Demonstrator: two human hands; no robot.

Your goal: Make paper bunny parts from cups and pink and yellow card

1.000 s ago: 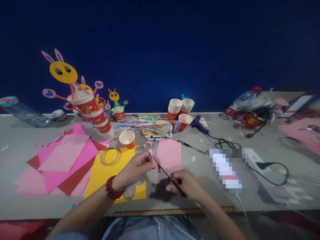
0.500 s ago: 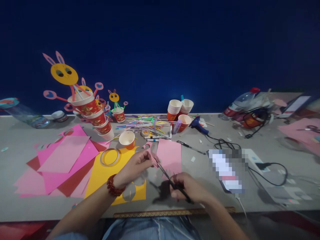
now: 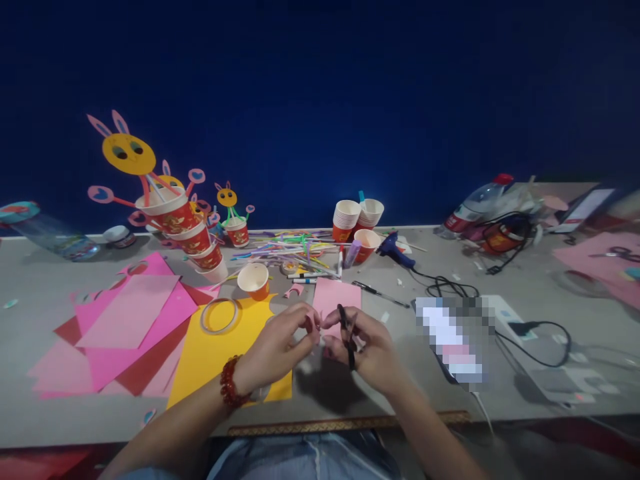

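Observation:
My left hand (image 3: 287, 340), with a red bead bracelet at its wrist, pinches a small pink paper piece (image 3: 313, 321) over the front middle of the table. Close on its right, my right hand (image 3: 367, 347) has its fingers through the handles of black scissors (image 3: 349, 343); thumb and forefinger reach toward the pink piece. Whether they touch it is too small to tell. Beneath and behind the hands lies a pink sheet (image 3: 336, 298). A yellow sheet (image 3: 220, 353) with round cutouts extends under my left forearm, bearing a tape ring (image 3: 219, 316).
Pink and red sheets (image 3: 135, 310) lie at left, near stacked cups with paper rabbit figures (image 3: 173, 213). Behind are straws (image 3: 295, 248), cups (image 3: 346, 217) and an open cup (image 3: 253, 280). A blue glue gun (image 3: 395, 252), a pen (image 3: 381, 294) and a phone (image 3: 445, 340) are at right.
The scissors have swung back from the paper into my right palm, and my right fingertips have moved up to my left ones. A pink scrap now lies behind my left hand.

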